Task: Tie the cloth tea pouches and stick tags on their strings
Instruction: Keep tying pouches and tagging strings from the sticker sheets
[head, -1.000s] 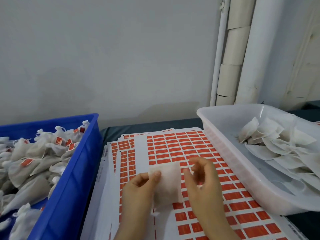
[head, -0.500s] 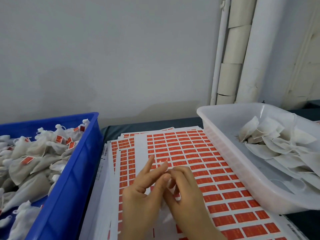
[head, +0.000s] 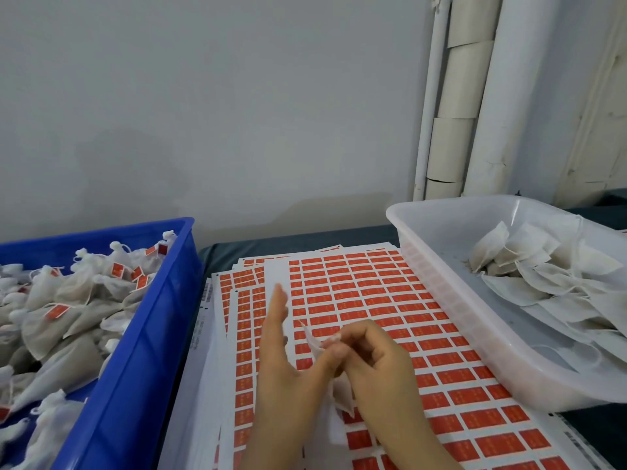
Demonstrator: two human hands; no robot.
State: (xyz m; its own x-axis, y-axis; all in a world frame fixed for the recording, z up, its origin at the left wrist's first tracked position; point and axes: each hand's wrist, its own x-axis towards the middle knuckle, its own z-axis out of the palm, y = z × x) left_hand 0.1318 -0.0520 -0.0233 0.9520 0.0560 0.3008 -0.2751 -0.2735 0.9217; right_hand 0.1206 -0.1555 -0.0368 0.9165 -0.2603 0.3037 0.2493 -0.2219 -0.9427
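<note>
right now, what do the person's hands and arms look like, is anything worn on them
The left hand and right hand are bare: no gloves, rings, watch or bracelet show. The nails look short and unpainted. The forearms are bare too, with no sleeve in view down to the picture's lower edge.

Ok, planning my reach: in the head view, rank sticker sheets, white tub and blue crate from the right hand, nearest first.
1. sticker sheets, directly under the right hand.
2. white tub, on its right.
3. blue crate, far left.
</note>
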